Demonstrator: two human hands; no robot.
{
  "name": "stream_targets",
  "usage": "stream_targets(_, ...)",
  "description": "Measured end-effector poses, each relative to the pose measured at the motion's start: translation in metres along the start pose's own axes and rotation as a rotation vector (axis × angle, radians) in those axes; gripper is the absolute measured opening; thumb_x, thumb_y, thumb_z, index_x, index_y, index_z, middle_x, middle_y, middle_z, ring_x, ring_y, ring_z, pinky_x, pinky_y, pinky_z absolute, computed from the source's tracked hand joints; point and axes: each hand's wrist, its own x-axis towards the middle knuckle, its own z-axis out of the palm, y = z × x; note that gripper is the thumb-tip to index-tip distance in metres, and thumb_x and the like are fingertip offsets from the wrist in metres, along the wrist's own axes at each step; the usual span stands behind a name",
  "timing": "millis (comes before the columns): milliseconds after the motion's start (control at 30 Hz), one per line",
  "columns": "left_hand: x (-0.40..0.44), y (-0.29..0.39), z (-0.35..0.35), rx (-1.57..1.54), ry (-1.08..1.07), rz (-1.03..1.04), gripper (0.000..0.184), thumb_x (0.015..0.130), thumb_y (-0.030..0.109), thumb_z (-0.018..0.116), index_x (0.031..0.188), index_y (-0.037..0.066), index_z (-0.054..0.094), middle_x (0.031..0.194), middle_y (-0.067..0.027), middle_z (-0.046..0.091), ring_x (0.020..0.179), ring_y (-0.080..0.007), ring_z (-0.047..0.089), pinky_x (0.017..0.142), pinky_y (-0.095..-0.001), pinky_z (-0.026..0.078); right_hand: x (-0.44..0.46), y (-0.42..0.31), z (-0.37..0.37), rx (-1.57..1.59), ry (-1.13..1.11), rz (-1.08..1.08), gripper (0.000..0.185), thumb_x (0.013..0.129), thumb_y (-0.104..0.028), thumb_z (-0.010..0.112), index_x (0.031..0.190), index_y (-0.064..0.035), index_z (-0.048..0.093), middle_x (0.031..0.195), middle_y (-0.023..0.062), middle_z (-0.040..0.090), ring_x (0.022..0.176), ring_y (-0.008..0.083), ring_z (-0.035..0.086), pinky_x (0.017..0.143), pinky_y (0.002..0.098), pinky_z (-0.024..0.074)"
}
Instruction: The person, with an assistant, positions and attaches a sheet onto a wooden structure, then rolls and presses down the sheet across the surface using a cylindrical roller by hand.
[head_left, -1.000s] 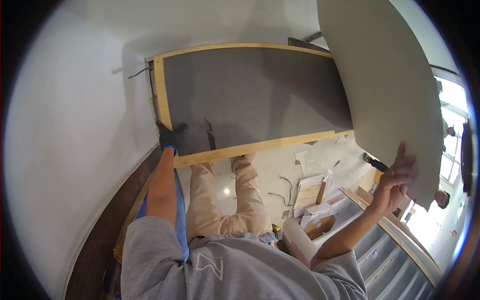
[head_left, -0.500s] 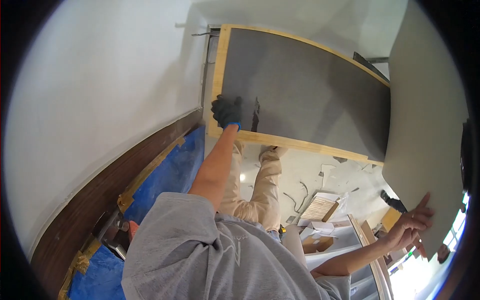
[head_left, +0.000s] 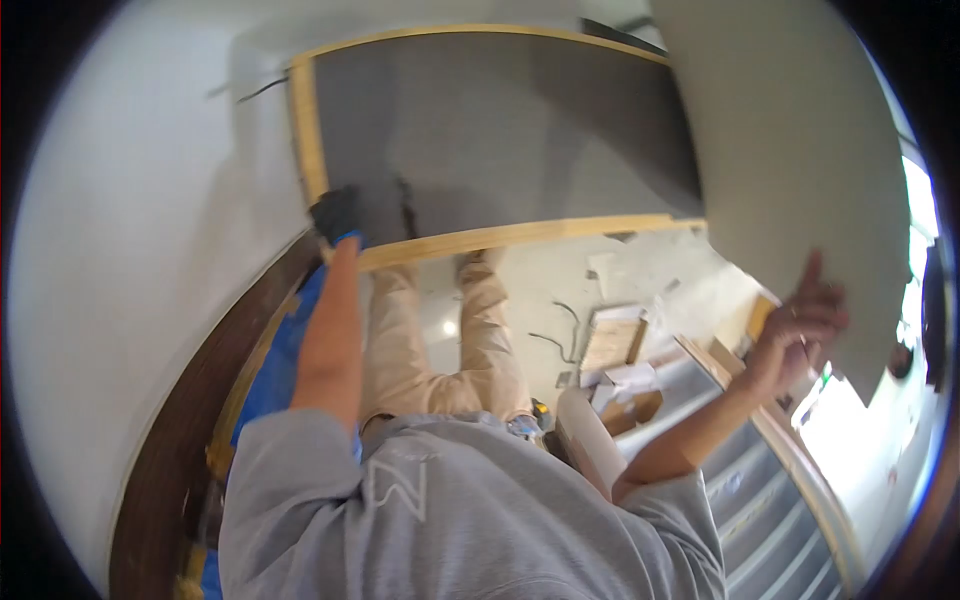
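My left hand (head_left: 338, 212), in a dark glove with a blue cuff, is closed at the near left corner of a grey panel (head_left: 500, 130). Its fingers curl over the pale wooden edging (head_left: 308, 130) there; motion blur softens their outline. A dark jagged mark (head_left: 407, 205) shows on the panel beside the glove. On the right, my bare right hand (head_left: 800, 330) is raised in front of a large pale wall-like surface (head_left: 790, 150). Its index finger points out and the others are partly bent. Whether it touches the surface I cannot tell.
Blue sheeting (head_left: 270, 370) and a dark brown board (head_left: 190, 420) run along the left wall. Below right lie an opened cardboard box (head_left: 630, 405), a slatted pack (head_left: 612, 340) and a grey shelf-like unit (head_left: 770, 500). Loose cable (head_left: 555, 340) is on the floor.
The view has swung, so the panel and left hand appear farther left. The left hand stays at the same corner. My right hand has risen from the pale surface's lower edge.
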Motion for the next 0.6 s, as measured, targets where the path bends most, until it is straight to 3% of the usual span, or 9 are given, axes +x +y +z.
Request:
stream_targets(33, -0.002, -0.005, 0.003, 0.031, 0.136, 0.112, 0.032, 0.083, 0.035, 0.045, 0.081, 0.011, 0.065, 0.077, -0.009, 0.062, 0.073, -0.0303, 0.059, 0.064, -0.0432, 0.044, 0.002, 0.001, 0.001, -0.008, -0.006, 0.007, 0.06, 0.087, -0.005, 0.048, 0.135, 0.0036, 0.012, 0.112, 0.0217, 0.051, 0.089, 0.0231, 0.059, 0.076, 0.0293, 0.053)
stream_targets(133, -0.007, 0.003, -0.028, -0.486, 0.054, -0.496, 0.038, 0.081, 0.04, 0.048, 0.083, 0.007, 0.065, 0.087, -0.0162, 0.062, 0.084, -0.0325, 0.059, 0.075, -0.0414, 0.046, 0.004, 0.004, 0.002, 0.011, -0.029, -0.043, 0.059, 0.086, -0.001, 0.046, 0.133, 0.0072, 0.011, 0.112, 0.0245, 0.05, 0.092, 0.0266, 0.059, 0.077, 0.0291, 0.0538)
stream_targets(233, 0.028, -0.043, 0.064, -0.305, 0.072, -0.159, 0.035, 0.081, 0.035, 0.047, 0.083, 0.005, 0.065, 0.087, -0.0171, 0.063, 0.085, -0.0304, 0.061, 0.075, -0.0409, 0.046, 0.006, 0.0, 0.002, 0.0, -0.06, -0.039, 0.058, 0.086, 0.001, 0.044, 0.133, 0.0091, 0.01, 0.112, 0.0262, 0.049, 0.094, 0.0287, 0.059, 0.079, 0.0296, 0.0539)
stream_targets(367, 0.02, -0.044, 0.027, -0.51, -0.005, -0.247, 0.033, 0.082, 0.032, 0.046, 0.077, 0.006, 0.066, 0.079, -0.0148, 0.064, 0.075, -0.0275, 0.063, 0.066, -0.0377, 0.049, 0.004, -0.001, 0.001, 0.021, -0.075, -0.049, 0.06, 0.086, 0.0, 0.046, 0.132, 0.0106, 0.009, 0.114, 0.0272, 0.048, 0.095, 0.03, 0.058, 0.08, 0.0304, 0.0536)
stream_targets(467, 0.025, -0.061, 0.043, -0.569, -0.058, -0.205, 0.035, 0.083, 0.034, 0.046, 0.078, 0.005, 0.065, 0.076, -0.0131, 0.064, 0.069, -0.026, 0.062, 0.064, -0.0372, 0.048, 0.006, 0.0, -0.001, 0.015, -0.078, -0.022, 0.061, 0.086, 0.0, 0.046, 0.132, 0.0098, 0.008, 0.115, 0.0268, 0.047, 0.096, 0.0303, 0.057, 0.08, 0.0311, 0.0533)
stream_targets(567, 0.022, -0.045, 0.028, -0.914, -0.191, -0.132, 0.036, 0.08, 0.035, 0.051, 0.083, 0.001, 0.063, 0.079, -0.0131, 0.063, 0.07, -0.0225, 0.061, 0.061, -0.0359, 0.047, 0.006, 0.0, 0.0, 0.007, -0.055, -0.031, 0.061, 0.086, 0.0, 0.047, 0.133, 0.0086, 0.008, 0.116, 0.0264, 0.047, 0.097, 0.0306, 0.057, 0.081, 0.0316, 0.053)
stream_targets(600, 0.02, -0.034, 0.029, -0.936, -0.133, -0.216, 0.036, 0.079, 0.034, 0.053, 0.086, 0.0, 0.062, 0.082, -0.0136, 0.062, 0.073, -0.0216, 0.06, 0.061, -0.0351, 0.048, 0.005, 0.002, 0.001, 0.022, -0.063, -0.032, 0.061, 0.086, -0.001, 0.046, 0.133, 0.0078, 0.008, 0.116, 0.0264, 0.046, 0.097, 0.031, 0.057, 0.08, 0.0314, 0.053)
